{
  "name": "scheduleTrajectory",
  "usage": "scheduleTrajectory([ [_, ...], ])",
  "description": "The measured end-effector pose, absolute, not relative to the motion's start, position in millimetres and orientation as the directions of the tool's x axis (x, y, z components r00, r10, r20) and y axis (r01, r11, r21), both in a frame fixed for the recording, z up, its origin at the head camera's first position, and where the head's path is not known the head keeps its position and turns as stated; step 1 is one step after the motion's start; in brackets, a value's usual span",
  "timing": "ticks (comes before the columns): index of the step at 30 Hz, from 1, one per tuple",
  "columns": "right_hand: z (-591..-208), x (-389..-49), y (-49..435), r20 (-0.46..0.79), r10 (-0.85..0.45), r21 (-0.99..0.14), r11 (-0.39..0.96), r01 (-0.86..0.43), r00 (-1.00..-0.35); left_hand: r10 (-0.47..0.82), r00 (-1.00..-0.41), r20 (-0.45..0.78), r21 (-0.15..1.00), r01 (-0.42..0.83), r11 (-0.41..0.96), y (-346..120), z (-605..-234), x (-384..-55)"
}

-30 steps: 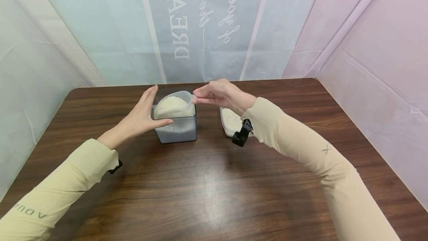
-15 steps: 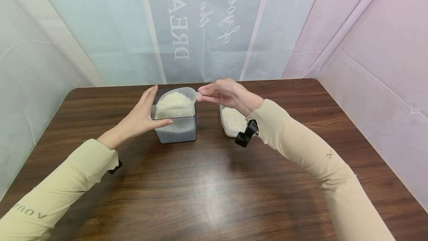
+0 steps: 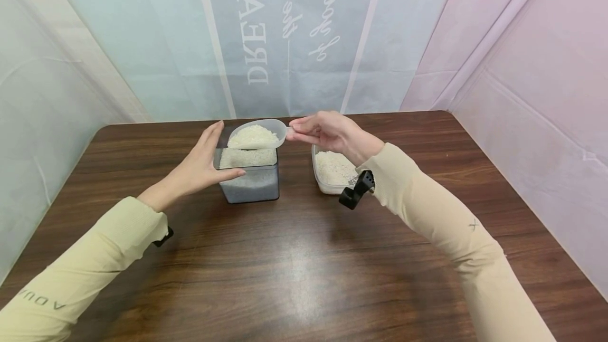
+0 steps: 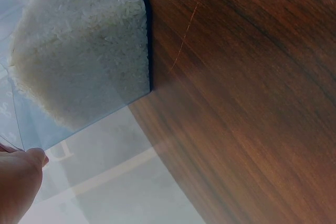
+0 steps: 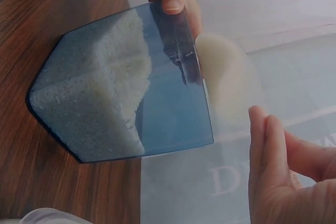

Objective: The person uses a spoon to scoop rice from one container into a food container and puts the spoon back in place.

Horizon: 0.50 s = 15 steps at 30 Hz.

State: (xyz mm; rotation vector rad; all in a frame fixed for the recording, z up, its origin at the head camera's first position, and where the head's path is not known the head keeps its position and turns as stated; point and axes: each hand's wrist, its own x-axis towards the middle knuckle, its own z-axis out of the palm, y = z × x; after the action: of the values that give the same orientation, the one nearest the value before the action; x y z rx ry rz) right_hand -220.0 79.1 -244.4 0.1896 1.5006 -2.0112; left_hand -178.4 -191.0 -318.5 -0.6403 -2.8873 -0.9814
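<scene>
Translucent plastic scoop (image 3: 281, 129), seemingly pinched by the right hand (image 3: 330, 133), could spill white rice (image 3: 254, 134) if tilted, left hand (image 3: 201, 162) gripping the clear blue plastic box (image 3: 254, 190).

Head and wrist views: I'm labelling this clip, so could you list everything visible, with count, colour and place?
tall container: 1, translucent blue-grey, on the table
scoop: 1, translucent white, over the tall container
shallow container: 1, clear, on the table, right of the tall container
rice: 3 portions, white, in the scoop and both containers
table: 1, dark brown, under both containers
cloth backdrop: panel count unclear, pale blue, grey and pink, behind and beside the table
wrist devices: 2, black, one per cuff
sleeves: 2, pale yellow-beige, both arms
hands: 2; left hand holding the tall container, right hand pinching the scoop's handle
</scene>
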Motion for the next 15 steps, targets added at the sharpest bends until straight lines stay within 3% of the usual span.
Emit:
scheduleTrajectory([
  [15,-241.3,-218.6,102.9,-0.446,-0.359,-0.806,-0.237,0.542,-0.820,0.369,-0.918,0.147,0.575,0.382,0.724,-191.2,-318.5,-177.8],
])
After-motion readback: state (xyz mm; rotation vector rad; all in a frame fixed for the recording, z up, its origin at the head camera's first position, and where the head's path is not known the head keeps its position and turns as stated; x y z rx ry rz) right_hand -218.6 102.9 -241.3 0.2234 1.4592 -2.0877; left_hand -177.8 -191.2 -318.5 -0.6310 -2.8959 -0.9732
